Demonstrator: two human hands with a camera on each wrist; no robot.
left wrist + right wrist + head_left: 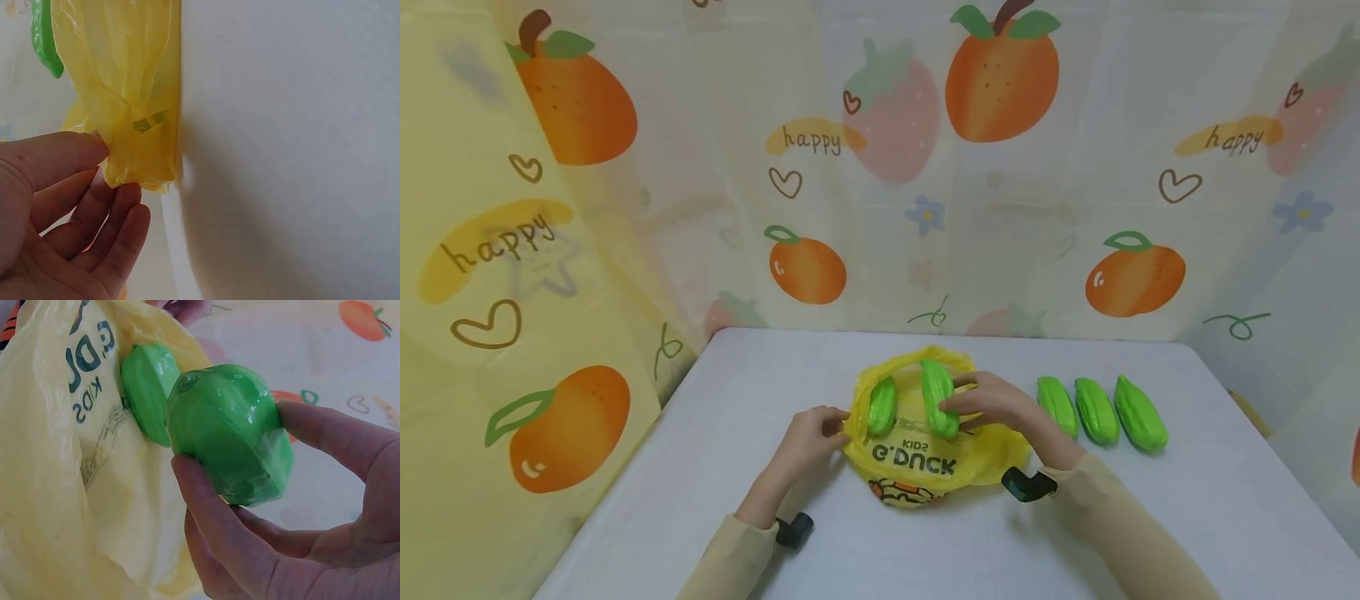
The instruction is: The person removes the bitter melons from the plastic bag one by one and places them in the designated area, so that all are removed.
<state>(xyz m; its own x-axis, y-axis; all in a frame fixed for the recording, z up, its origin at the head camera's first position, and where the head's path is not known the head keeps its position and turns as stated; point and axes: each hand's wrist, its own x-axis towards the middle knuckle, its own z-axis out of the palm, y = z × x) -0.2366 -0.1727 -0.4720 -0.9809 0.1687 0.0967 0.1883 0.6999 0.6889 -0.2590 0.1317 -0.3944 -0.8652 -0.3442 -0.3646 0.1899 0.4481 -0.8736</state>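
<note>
A yellow plastic bag (917,458) with duck print lies on the table with its mouth spread. My left hand (808,437) pinches the bag's left rim between thumb and fingers; the left wrist view shows the gathered yellow film (140,156) at the fingertips. My right hand (998,406) grips a long, ridged green toy vegetable (938,400) over the bag's opening. In the right wrist view, thumb and fingers hold this shiny green piece (231,434) from both sides. A second green toy vegetable (882,407) lies inside the bag, at its left.
Three more green toy vegetables (1096,411) lie in a row on the white table (715,392), right of the bag and near my right forearm. A fruit-printed curtain (887,250) hangs behind the table and along its sides.
</note>
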